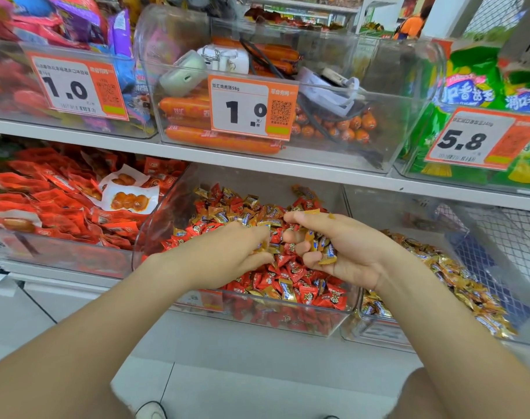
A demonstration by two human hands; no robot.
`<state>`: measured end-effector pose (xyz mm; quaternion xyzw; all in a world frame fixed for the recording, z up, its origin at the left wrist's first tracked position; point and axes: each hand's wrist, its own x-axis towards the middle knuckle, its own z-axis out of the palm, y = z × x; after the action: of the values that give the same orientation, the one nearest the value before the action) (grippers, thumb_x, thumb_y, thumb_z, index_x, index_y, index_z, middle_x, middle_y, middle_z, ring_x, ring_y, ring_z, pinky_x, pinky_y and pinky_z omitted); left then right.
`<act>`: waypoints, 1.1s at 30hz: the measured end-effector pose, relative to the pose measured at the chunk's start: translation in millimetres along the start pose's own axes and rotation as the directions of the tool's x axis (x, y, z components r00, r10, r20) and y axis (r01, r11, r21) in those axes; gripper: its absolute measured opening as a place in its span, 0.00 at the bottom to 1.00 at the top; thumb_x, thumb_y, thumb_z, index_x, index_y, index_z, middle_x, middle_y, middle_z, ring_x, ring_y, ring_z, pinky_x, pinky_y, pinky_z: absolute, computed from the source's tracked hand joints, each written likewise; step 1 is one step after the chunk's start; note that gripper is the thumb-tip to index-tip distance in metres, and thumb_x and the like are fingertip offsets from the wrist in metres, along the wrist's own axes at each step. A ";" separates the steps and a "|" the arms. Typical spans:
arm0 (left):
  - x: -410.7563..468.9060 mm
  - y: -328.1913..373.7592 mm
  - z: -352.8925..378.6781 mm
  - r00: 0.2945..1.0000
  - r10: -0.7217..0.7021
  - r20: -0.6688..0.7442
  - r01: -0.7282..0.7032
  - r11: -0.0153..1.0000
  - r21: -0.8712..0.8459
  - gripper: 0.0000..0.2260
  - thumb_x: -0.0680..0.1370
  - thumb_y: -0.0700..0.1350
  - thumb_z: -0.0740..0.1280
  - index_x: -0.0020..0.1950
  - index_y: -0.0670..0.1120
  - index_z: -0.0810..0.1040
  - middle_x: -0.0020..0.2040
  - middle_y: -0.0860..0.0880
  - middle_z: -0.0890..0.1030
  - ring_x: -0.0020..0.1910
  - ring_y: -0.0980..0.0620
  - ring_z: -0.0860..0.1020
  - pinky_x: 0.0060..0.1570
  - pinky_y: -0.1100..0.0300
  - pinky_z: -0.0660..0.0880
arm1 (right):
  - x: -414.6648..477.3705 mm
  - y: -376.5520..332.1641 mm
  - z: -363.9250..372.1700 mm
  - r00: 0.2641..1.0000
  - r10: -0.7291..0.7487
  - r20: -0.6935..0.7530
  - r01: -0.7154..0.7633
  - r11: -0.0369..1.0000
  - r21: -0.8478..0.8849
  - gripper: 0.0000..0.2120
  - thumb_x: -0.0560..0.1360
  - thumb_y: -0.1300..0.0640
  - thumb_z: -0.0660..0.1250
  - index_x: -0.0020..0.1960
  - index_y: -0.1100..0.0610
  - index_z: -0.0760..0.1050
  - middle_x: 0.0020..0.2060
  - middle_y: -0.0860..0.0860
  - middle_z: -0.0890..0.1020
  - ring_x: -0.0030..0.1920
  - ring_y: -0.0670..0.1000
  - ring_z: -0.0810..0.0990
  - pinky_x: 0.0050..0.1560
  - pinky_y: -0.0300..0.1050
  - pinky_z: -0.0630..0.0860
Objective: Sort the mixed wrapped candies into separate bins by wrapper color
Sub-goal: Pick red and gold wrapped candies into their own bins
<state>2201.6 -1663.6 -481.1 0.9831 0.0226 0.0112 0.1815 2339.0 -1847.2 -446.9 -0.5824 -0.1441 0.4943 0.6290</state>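
Left hand risk: our left hand point(227, 255) digs among tightly packed wrappers, so a red candy could ride out with the gold candy point(262, 246) it is after. It would then land in the wrong colour.
Mixed bin risk: the mixed bin point(287, 323) at the front edge of the shelf point(227, 343) is heaped with red candies point(294, 267) and gold ones. Raking could flick pieces over its front wall to the floor.
Right hand risk: the gold handful point(328, 257) looks full, and one piece hangs below the fingers. Adding more, or tilting on the way across, would likely spill some back into the mix.
Gold bin risk: the gold bin point(378, 331) stands just right of the mixed one, holding the gold pile point(457, 273). A short toss could drop into the gap between them.
Left hand pose: back up, wrist low, fingers curled down into the pile, tips pinching that gold candy as far as we can tell.
Right hand pose: our right hand point(348, 246) is turned palm inward above the mixed bin's right half, fingers cupped round several gold pieces.
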 end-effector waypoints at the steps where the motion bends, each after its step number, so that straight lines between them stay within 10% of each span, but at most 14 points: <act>1: -0.3 0.2 -0.8 1.000 0.011 0.017 -0.011 1.000 -0.024 0.06 0.86 0.56 0.61 0.54 0.57 0.74 0.38 0.54 0.81 0.36 0.62 0.76 0.39 0.54 0.75 | 0.3 0.1 -0.6 1.000 0.009 0.015 -0.009 1.000 -0.022 0.16 0.80 0.53 0.72 0.63 0.61 0.80 0.41 0.56 0.81 0.35 0.47 0.72 0.27 0.35 0.66; 8: -1.1 -2.5 -4.2 0.976 0.052 0.213 -0.022 0.990 -0.140 0.13 0.79 0.65 0.69 0.46 0.57 0.81 0.39 0.56 0.80 0.39 0.56 0.76 0.44 0.54 0.74 | 1.5 4.6 -1.3 0.986 -0.138 -0.096 0.063 0.834 -0.547 0.21 0.82 0.41 0.68 0.39 0.55 0.76 0.32 0.50 0.73 0.31 0.47 0.68 0.26 0.39 0.65; 16: 1.5 -1.1 -5.7 0.954 0.103 0.283 -0.072 0.990 -0.120 0.15 0.77 0.63 0.72 0.60 0.58 0.86 0.54 0.69 0.82 0.55 0.72 0.76 0.54 0.74 0.68 | 6.0 13.2 -11.1 0.915 -0.256 0.312 0.322 -0.004 -0.947 0.08 0.82 0.47 0.68 0.53 0.44 0.86 0.46 0.39 0.87 0.48 0.41 0.83 0.57 0.46 0.78; 24: 0.7 -3.7 -6.5 0.941 -0.001 0.339 0.034 0.995 -0.091 0.13 0.77 0.65 0.70 0.45 0.56 0.82 0.38 0.63 0.79 0.41 0.63 0.76 0.38 0.66 0.69 | 13.0 24.9 -2.8 0.960 0.058 0.273 0.278 -0.291 -0.916 0.18 0.80 0.48 0.71 0.69 0.40 0.76 0.55 0.41 0.81 0.56 0.49 0.78 0.55 0.51 0.78; 28: -3.2 -6.3 -7.3 0.955 0.019 0.295 0.002 0.997 -0.074 0.17 0.78 0.67 0.68 0.43 0.54 0.77 0.37 0.55 0.76 0.39 0.56 0.73 0.38 0.60 0.68 | 16.9 33.0 4.6 0.976 0.027 0.218 0.214 -0.343 -0.915 0.11 0.82 0.46 0.68 0.59 0.49 0.71 0.47 0.49 0.77 0.48 0.56 0.76 0.42 0.51 0.71; 33: -9.5 -2.8 -10.5 0.949 0.050 0.310 -0.016 0.994 -0.112 0.13 0.81 0.64 0.66 0.50 0.56 0.80 0.43 0.56 0.78 0.41 0.62 0.74 0.38 0.66 0.65 | 10.7 20.1 -5.3 0.960 -0.114 0.254 0.244 -0.091 -0.965 0.16 0.84 0.40 0.64 0.55 0.53 0.68 0.38 0.47 0.78 0.41 0.47 0.77 0.42 0.50 0.73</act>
<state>2191.7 -1657.7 -472.4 0.9614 -0.0235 -0.1403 0.2357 2338.8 -1845.3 -470.2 -0.8074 -0.5618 0.1698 0.0593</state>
